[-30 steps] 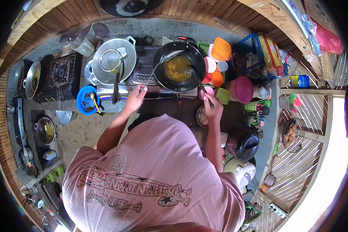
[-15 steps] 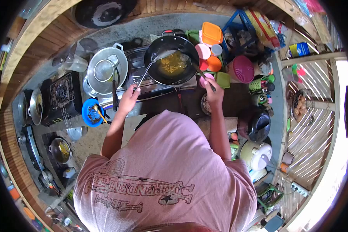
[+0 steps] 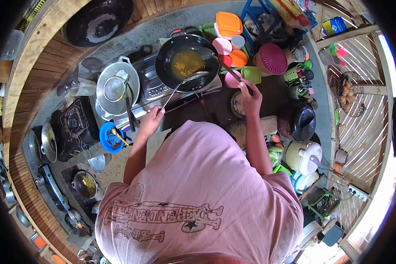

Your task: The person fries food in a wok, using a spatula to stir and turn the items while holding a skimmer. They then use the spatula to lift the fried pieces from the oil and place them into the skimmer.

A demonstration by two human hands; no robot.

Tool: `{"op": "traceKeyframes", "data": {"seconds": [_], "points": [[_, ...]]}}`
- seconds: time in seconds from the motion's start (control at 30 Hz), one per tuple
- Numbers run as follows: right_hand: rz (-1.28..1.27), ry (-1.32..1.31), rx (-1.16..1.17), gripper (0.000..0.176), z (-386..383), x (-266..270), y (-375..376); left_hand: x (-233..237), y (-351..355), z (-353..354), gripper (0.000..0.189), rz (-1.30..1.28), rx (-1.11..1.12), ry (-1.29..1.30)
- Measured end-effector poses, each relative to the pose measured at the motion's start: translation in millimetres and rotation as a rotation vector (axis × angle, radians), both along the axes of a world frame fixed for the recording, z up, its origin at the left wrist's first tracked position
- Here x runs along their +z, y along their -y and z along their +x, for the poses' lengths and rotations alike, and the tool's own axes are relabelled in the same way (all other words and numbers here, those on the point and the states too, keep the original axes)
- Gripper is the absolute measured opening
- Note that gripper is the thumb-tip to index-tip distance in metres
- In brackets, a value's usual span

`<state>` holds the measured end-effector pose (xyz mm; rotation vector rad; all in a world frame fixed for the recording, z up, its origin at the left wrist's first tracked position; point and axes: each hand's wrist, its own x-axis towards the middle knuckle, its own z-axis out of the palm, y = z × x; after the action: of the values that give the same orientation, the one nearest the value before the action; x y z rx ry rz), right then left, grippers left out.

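Holding, left hand (image 3: pixel 152 121): closed around a long metal ladle (image 3: pixel 178 88), its bowl at the near rim of the wok (image 3: pixel 165 70).
Holding, right hand (image 3: pixel 251 94): closed on a dark-handled spatula (image 3: pixel 226 72), blade inside the wok.
Wok: on the stove (image 3: pixel 150 83), with yellow food (image 3: pixel 185 64) inside.

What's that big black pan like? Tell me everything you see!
The pan is round, deep and black, likely metal, with a loop handle at its far rim. It sits level on the stove. Yellow food lies inside. A ladle from the left hand lies across its near rim, and a spatula from the right hand reaches in.
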<state>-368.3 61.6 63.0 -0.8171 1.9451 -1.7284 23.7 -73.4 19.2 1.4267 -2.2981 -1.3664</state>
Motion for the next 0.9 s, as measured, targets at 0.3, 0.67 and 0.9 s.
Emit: {"op": "traceKeyframes", "data": {"seconds": [0.3,0.67,0.9], "points": [[0.004,-0.149,0.074,0.019,9,18,3,-13,24,-16,0.044,-0.124,0.211,0.072],[0.176,-0.796,0.359,0.014,17,46,3,-21,33,-4,0.037,-0.124,0.328,-0.149],[0.156,-0.873,0.408,0.013,23,33,15,-20,26,2,0.032,0.115,0.428,-0.307]]}}
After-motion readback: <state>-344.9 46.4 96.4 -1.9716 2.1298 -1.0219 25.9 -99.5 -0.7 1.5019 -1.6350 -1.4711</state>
